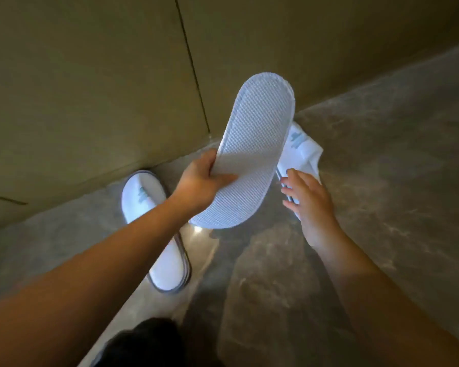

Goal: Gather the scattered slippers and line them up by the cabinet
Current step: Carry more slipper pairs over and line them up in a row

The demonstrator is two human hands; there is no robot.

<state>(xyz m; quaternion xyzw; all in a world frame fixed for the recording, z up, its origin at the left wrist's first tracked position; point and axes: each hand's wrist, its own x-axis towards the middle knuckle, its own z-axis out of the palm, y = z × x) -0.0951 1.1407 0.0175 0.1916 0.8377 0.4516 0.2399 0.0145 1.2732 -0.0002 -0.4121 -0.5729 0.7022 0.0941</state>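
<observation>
My left hand (202, 181) grips a white slipper (252, 152) by its edge and holds it in the air, its textured sole turned up toward me. A second white slipper (154, 229) with a grey rim and a blue logo lies flat on the floor, its toe against the cabinet (90, 102); my left forearm crosses over it. A third white slipper (302, 149) with a blue logo lies on the floor to the right, partly hidden behind the held one. My right hand (310, 200) hovers over it with fingers spread and relaxed, holding nothing.
The cabinet's olive-brown panels fill the upper left, with a vertical seam (194, 75). Grey marbled floor (382, 181) stretches to the right and toward me. A dark shape (143, 343), probably my leg, shows at the bottom edge.
</observation>
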